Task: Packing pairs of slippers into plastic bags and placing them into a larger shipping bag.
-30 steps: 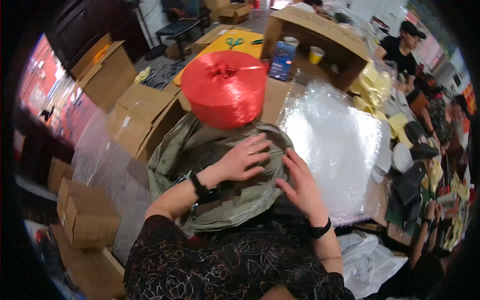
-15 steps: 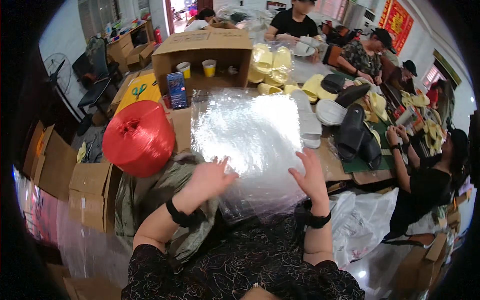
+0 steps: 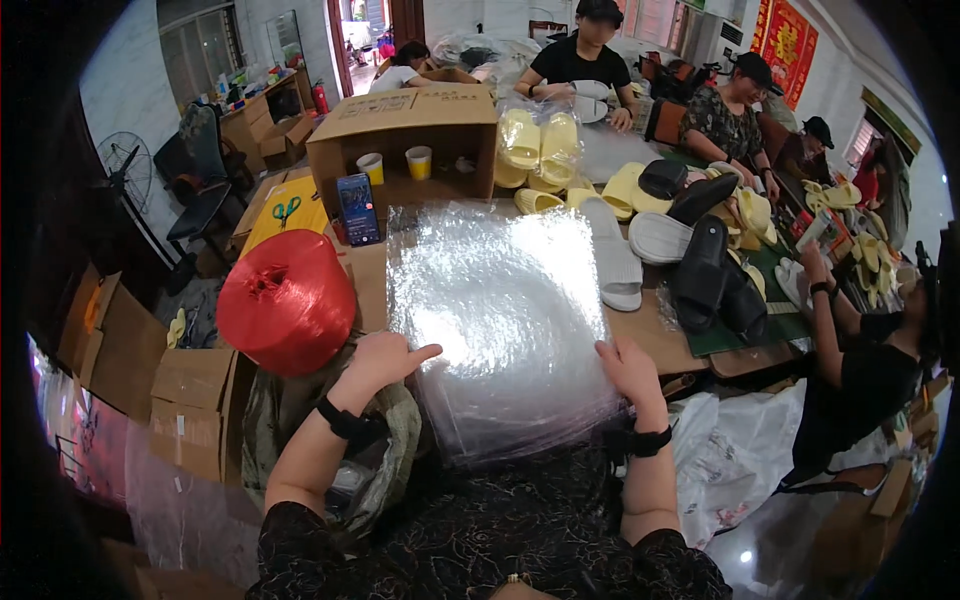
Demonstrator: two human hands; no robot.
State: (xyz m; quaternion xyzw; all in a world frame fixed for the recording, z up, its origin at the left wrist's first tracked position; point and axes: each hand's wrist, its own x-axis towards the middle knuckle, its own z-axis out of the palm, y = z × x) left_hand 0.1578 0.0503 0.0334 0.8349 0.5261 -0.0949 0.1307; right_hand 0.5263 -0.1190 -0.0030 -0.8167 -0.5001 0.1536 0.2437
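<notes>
A stack of clear plastic bags (image 3: 505,320) lies in front of me, its upper part glaring with reflected light and its near edge close to my body. At its left edge my left hand (image 3: 383,362) is closed, thumb stretched over the top and the other fingers hidden below. My right hand (image 3: 635,372) grips the right edge, thumb on top and fingers curled out of sight. Beside my left hand stands a big roll of red plastic twine (image 3: 285,300). Beyond the bags a phone (image 3: 357,210) leans upright against an open cardboard box (image 3: 405,105).
Two yellow-and-white paper cups (image 3: 419,163) stand inside the box. Yellow, white and black slippers (image 3: 700,270) pile up to the right. Green scissors (image 3: 287,210) lie at the far left. A sack (image 3: 400,440) hangs below my left arm. Several people work around the table.
Both hands were spread over the bags; now they have moved outward and closed at the left and right edges. The stack sits slightly lower in view.
</notes>
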